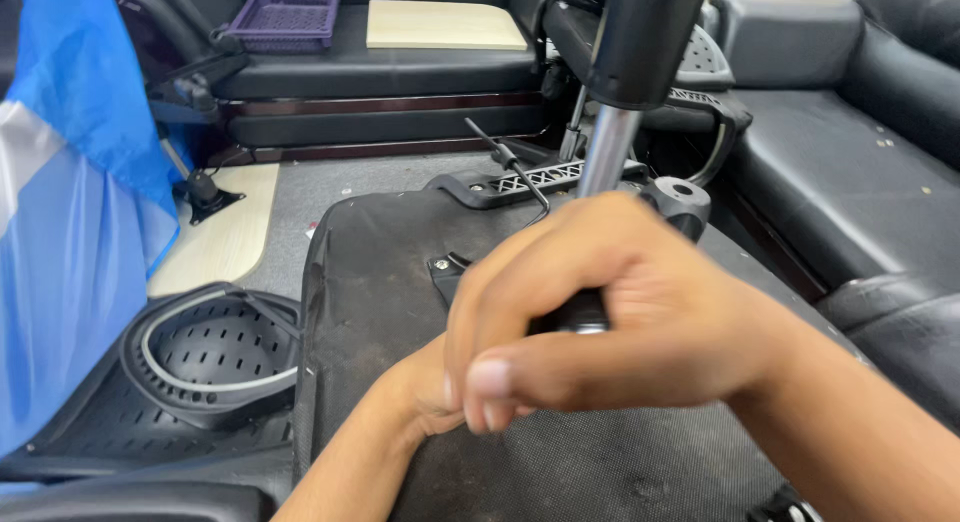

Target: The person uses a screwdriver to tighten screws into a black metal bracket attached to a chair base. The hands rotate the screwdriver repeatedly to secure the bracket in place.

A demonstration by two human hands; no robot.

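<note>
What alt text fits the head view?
Two bare hands, the right hand over the left hand, grip the chrome gas-lift column standing up from an overturned black office chair seat. A perforated black plastic shell lies left; black sofas surround.

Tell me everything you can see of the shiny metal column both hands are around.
The shiny silver metal column is a smooth round tube standing nearly upright over the upturned black chair seat underside. Its top enters a wider black sleeve. The right hand wraps its dark base; the left hand sits below. Its lower end is hidden.
</note>
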